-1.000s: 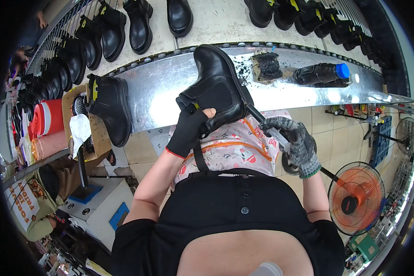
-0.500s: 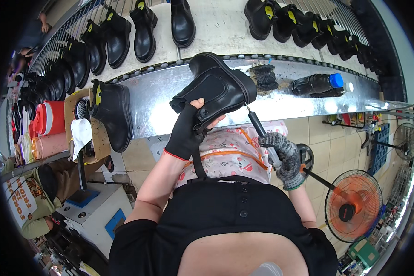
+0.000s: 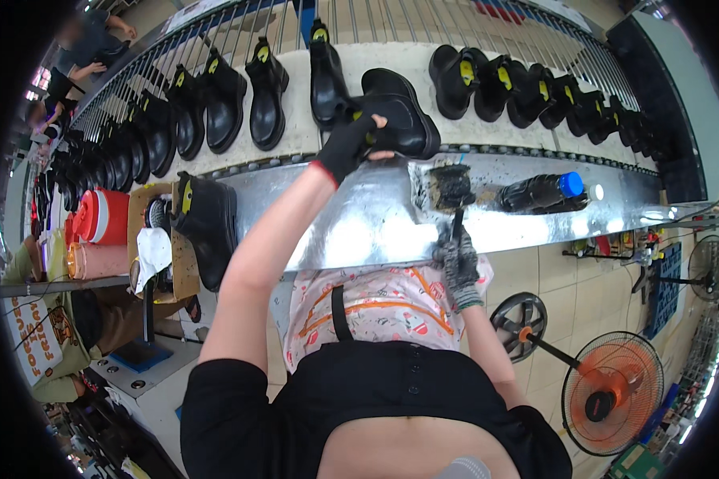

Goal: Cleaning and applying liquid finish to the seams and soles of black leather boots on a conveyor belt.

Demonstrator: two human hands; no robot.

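Observation:
My left hand [image 3: 350, 148], in a black fingerless glove, grips a black ankle boot [image 3: 401, 116] by its shaft. The boot lies on its side over the edge of the white conveyor, beside an upright black boot [image 3: 327, 80]. My right hand [image 3: 457, 259], in a grey knitted glove, is closed around a slim black-handled tool [image 3: 458, 225]. The tool's front end is at the near edge of a dark, stained pad [image 3: 450, 186] on the metal ledge; whether it touches cannot be made out.
Several black boots [image 3: 268, 96] stand in rows on the conveyor [image 3: 295, 68]. Dark bottles [image 3: 535, 191] lie on the metal ledge [image 3: 327, 227]. At left are another boot [image 3: 208, 227], a cardboard box [image 3: 185, 267] and a red jug [image 3: 108, 217]. An orange fan [image 3: 613, 391] stands at right.
My left hand has carried the boot forward from above the ledge to the conveyor's edge. My right hand has moved the tool forward, away from the boot's sole, to the stained pad.

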